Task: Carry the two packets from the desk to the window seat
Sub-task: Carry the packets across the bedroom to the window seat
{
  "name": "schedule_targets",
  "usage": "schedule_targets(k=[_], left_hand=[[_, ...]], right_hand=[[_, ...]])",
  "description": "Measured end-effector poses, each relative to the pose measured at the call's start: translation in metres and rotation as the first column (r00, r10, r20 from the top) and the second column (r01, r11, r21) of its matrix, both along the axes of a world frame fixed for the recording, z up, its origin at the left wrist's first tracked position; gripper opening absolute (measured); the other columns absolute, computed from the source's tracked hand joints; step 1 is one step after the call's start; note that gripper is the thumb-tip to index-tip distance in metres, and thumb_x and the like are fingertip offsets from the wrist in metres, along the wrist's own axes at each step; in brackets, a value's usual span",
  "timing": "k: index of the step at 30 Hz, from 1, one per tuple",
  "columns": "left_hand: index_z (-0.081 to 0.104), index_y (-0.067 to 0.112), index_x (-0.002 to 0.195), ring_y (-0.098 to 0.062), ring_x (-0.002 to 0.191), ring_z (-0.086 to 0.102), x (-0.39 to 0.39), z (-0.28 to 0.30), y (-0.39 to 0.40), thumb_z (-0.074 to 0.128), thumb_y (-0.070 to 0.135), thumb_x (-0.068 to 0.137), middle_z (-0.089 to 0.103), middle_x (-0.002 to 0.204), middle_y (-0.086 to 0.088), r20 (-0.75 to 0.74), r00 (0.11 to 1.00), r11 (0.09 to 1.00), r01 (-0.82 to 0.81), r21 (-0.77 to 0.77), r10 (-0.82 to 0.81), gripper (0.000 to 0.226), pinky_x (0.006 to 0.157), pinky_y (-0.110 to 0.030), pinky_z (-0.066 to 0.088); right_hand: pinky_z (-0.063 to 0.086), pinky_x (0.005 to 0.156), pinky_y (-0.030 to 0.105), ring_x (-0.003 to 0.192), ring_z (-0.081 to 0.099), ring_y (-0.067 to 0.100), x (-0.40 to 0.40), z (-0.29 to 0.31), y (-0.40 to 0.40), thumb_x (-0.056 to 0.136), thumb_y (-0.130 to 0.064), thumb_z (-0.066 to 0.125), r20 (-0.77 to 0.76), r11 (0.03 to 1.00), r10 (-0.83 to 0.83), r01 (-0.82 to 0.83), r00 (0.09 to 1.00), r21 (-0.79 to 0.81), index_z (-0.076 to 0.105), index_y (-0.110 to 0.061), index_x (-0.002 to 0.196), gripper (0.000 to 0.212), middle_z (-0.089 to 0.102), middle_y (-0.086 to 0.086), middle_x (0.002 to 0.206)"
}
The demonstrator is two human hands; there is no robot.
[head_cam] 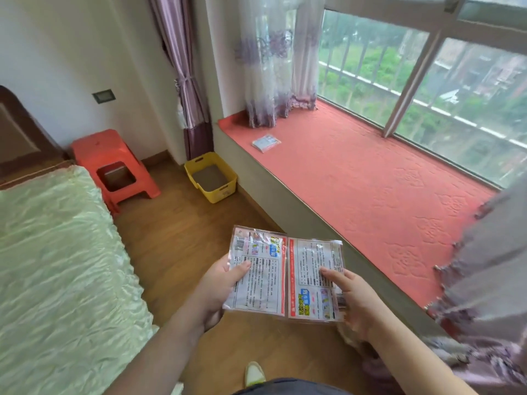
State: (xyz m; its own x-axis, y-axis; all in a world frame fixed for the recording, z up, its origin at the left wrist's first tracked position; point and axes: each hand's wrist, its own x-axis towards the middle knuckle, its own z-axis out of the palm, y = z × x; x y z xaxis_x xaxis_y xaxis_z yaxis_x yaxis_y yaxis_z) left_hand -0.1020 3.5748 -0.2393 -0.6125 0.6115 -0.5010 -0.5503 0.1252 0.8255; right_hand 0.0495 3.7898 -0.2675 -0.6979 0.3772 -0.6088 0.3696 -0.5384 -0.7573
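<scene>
Two flat clear packets with white printed labels are held side by side over the wooden floor. My left hand (219,286) grips the left packet (259,269) by its lower left edge, thumb on top. My right hand (356,300) grips the right packet (310,277) along its right side. The window seat (370,181), covered in a red quilted mat, runs just right of the packets and away toward the far wall. Another small packet (266,143) lies on the mat near its far left end.
A bed with a pale green cover (57,266) is on the left. An orange plastic stool (114,163) and a yellow bin (211,176) stand on the floor by the far wall. Purple curtains (484,280) hang at the seat's near right end and far corner.
</scene>
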Motion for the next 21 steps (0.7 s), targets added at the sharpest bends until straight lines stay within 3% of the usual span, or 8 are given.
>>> schedule_targets(k=[6,10,15,21], left_hand=[[0.062,0.007,0.115,-0.028,0.084,0.079,-0.063,0.005,0.01,0.051,0.009,0.102,0.081,0.095,-0.014,-0.013,1.0,0.999,-0.028,0.024,0.028,0.018,0.058,-0.035,0.063],[0.062,0.008,0.119,-0.034,0.096,0.076,-0.098,-0.005,0.026,0.054,0.014,0.101,0.079,0.106,-0.018,0.003,0.999,0.999,-0.047,-0.008,0.047,0.021,0.068,-0.043,0.065],[0.062,0.012,0.121,-0.034,0.099,0.076,-0.145,-0.015,0.062,0.056,0.018,0.1,0.079,0.107,-0.016,-0.005,0.999,0.997,-0.053,-0.058,0.053,0.023,0.08,-0.051,0.061],[0.062,0.016,0.122,-0.033,0.098,0.076,-0.212,-0.008,0.121,0.056,0.019,0.1,0.079,0.107,-0.015,-0.04,0.995,0.993,-0.089,-0.081,0.086,0.023,0.078,-0.049,0.063]], right_hand=[[0.062,0.052,0.039,0.072,0.079,0.032,-0.073,0.011,0.015,0.095,-0.017,0.063,-0.026,1.0,-0.001,0.0,1.0,-0.021,0.07,-0.009,0.103,0.014,0.081,0.016,0.092],[0.062,0.054,0.039,0.075,0.079,0.033,-0.115,0.007,0.032,0.094,-0.018,0.065,-0.022,1.0,0.008,-0.008,1.0,-0.026,0.069,-0.008,0.105,0.015,0.081,0.018,0.095],[0.063,0.057,0.04,0.08,0.078,0.036,-0.166,-0.008,0.067,0.092,-0.021,0.067,0.001,0.999,0.015,-0.015,1.0,-0.049,0.068,-0.009,0.106,0.018,0.08,0.019,0.098],[0.063,0.057,0.041,0.078,0.078,0.037,-0.238,-0.012,0.128,0.093,-0.018,0.066,-0.026,0.996,0.046,-0.048,0.999,-0.078,0.068,-0.008,0.104,0.016,0.08,0.021,0.095]])
